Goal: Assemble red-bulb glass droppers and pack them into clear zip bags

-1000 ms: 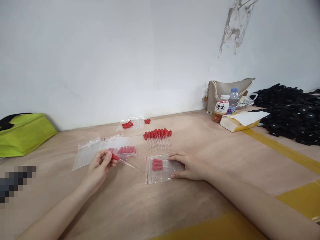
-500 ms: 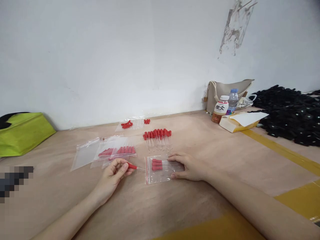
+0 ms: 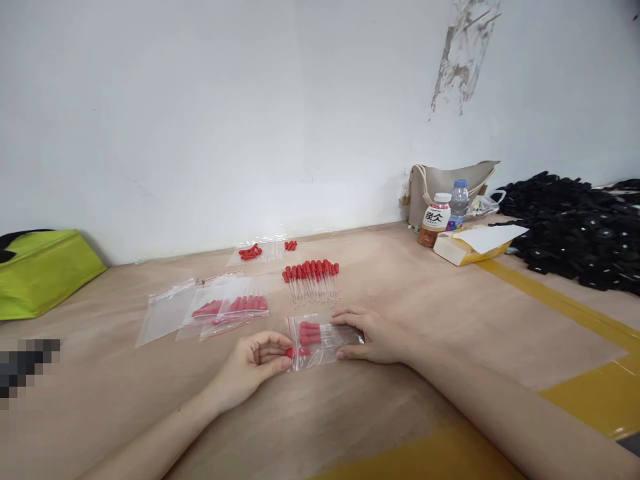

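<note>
A clear zip bag (image 3: 327, 352) lies flat on the brown table covering, holding three droppers (image 3: 310, 332) with red bulbs and thin clear stems pointing right. At the bag's left, red-edged mouth, my left hand (image 3: 257, 360) pinches the bulb of another dropper (image 3: 302, 351). Most of that dropper is inside the bag, below the others; its stem is hard to see. My right hand (image 3: 373, 337) grips the bag's right end, thumb on the near side and fingers on the far side. Beyond the bag lies a fanned row of loose droppers (image 3: 313, 272).
Filled zip bags (image 3: 245, 307) and an unfilled one (image 3: 167, 312) lie left. Farther back are loose red bulbs (image 3: 250, 252). A green bag (image 3: 50, 270) sits far left. A drink bottle (image 3: 435, 220), yellow box (image 3: 465, 250) and black pile (image 3: 565, 223) stand right.
My left hand has moved right, carrying the dropper through the bag's mouth until its bulb is partly inside. My right hand keeps its place at the bag's right end.
</note>
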A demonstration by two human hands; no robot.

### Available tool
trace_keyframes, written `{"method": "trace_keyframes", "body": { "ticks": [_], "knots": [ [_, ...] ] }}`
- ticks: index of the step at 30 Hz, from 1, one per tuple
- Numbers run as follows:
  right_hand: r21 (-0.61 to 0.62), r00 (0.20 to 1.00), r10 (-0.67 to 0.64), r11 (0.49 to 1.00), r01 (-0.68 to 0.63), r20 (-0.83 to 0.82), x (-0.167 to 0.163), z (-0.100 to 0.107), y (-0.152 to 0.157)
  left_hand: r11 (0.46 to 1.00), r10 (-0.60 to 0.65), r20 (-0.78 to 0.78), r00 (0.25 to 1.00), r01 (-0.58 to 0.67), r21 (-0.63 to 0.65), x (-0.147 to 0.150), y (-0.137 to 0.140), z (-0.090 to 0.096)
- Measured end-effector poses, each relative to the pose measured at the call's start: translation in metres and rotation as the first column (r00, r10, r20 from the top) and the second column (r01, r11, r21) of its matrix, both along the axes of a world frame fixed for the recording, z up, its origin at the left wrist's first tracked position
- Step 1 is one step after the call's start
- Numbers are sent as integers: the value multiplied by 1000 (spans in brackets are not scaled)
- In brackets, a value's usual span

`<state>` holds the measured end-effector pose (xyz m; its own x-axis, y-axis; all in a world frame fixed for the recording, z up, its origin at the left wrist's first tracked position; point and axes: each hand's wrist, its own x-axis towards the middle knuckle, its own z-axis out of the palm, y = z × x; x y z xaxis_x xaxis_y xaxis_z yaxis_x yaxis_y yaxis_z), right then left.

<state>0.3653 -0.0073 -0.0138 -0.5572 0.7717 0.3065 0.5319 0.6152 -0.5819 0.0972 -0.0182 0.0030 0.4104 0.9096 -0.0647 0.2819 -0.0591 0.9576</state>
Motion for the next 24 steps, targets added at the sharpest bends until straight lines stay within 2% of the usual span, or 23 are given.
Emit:
{"method": "trace_keyframes", "body": {
  "ticks": [6,10,15,18,21,24],
  "knots": [
    [-2,1000,-6,1000,6,7,0,0,-1,990,-81,-93,992,91,108,3,7,4],
    [10,1000,2,1000,-2,3,0,1,-1,975,-79,-146,986,107,194,10,16,-4],
    [-10,1000,7,1000,-7,-2,1,0,0,966,-67,-204,977,115,232,10,23,-10],
    [-22,1000,9,1000,-8,12,1,1,-1,951,-80,-277,957,156,266,2,33,2],
    [-23,1000,-1,1000,1,30,1,2,-2,933,-67,-346,936,181,310,0,57,21],
    [-20,999,-4,1000,5,37,0,2,-3,910,64,-369,927,97,402,14,92,38]
  ]
}}
